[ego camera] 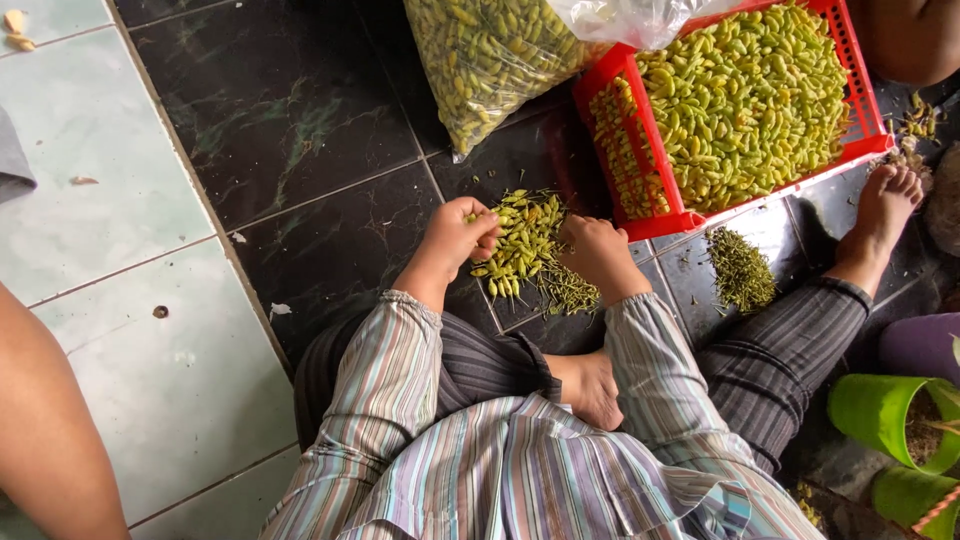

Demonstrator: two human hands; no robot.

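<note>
Saw a loose heap of pods on the dark marbled floor tile, just in front of the crossed legs and between the two hands. Noted slim, spindle-shaped pieces, yellow-green, smooth, tapering to a point at each end. Found most of them lying with the long axis running from the crate side down toward the person, tips fanned out along the near edge; counted a few lying crosswise at the top of the heap.

Found the left hand at the heap's left edge, fingers curled in and pinched together on a few pods. Found the right hand at the heap's right edge, back turned up, fingers folded under into a loose fist; could not tell what, if anything, sat inside it.

Saw a red plastic crate just beyond the right hand, heaped with the same pods, and a clear plastic bag of them leaning against it. Noticed a small pile of thin green stems to the right of the heap, near the bare right foot, and more such stems touching the heap under the right wrist. Spotted the other bare foot tucked in against the striped shirt. Saw green pots at the lower right, pale tiles on the left, and another person's bare limb at the lower left corner.
</note>
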